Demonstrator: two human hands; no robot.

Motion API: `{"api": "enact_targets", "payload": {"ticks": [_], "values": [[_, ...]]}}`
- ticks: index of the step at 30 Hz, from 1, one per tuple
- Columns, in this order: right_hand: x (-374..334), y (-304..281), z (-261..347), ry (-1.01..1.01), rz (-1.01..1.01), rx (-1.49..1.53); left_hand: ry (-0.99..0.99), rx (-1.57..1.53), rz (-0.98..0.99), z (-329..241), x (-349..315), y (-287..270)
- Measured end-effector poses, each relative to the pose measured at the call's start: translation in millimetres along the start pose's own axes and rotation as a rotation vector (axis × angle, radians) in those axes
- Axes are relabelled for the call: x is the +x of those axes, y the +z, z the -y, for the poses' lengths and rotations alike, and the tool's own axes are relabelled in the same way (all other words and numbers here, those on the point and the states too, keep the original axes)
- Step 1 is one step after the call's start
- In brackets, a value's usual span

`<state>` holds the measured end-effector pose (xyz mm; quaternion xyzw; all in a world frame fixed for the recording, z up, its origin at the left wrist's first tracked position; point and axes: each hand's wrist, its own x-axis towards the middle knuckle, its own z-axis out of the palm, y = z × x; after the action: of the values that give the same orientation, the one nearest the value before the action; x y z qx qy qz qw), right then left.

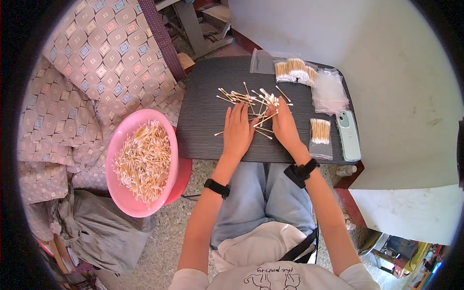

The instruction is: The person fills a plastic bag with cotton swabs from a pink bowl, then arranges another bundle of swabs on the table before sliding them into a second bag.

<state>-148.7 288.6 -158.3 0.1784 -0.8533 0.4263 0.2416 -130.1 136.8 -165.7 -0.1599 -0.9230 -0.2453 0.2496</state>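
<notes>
Loose cotton swabs [235, 94] with wooden sticks lie scattered at odd angles on the dark table [203, 116]. My left hand [238, 129] rests palm down among them, fingers stretched forward and touching the pile's near side. My right hand [286, 126] is turned on its edge, thumb and fingers closed around a small bunch of swabs [268, 99]. White tips poke out past its fingers, while its palm side is partly hidden. A few single swabs [263, 134] lie between and below the two hands.
Left of the table, a pink basin [114, 179] full of swabs sits on a red support. Filled swab bags [296, 70], empty clear bags [330, 92], one flat swab packet [321, 131] and a pale green phone [348, 137] line the table's right side, beside a wall.
</notes>
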Motion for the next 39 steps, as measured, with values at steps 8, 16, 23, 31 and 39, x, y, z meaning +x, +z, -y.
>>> {"api": "enact_targets", "payload": {"ticks": [8,16,23,31,39], "values": [[7.8,1.4,13.0,-0.05,-0.039,-0.026,-0.099,-0.591,-0.151,-9.6,4.5,-13.6],[7.8,11.2,29.0,0.114,-0.06,0.227,-0.26,-1.197,-0.178,-46.2,8.5,1.1],[8.3,-1.8,24.7,0.264,0.002,0.174,-0.121,-0.468,0.077,-38.3,12.5,-22.4],[11.2,-2.2,43.6,0.214,-0.036,0.343,-0.36,-0.978,-0.321,-31.5,16.6,1.8],[4.1,3.5,41.7,0.168,0.069,0.16,-0.574,-1.526,-0.141,-46.4,20.9,3.4]]}}
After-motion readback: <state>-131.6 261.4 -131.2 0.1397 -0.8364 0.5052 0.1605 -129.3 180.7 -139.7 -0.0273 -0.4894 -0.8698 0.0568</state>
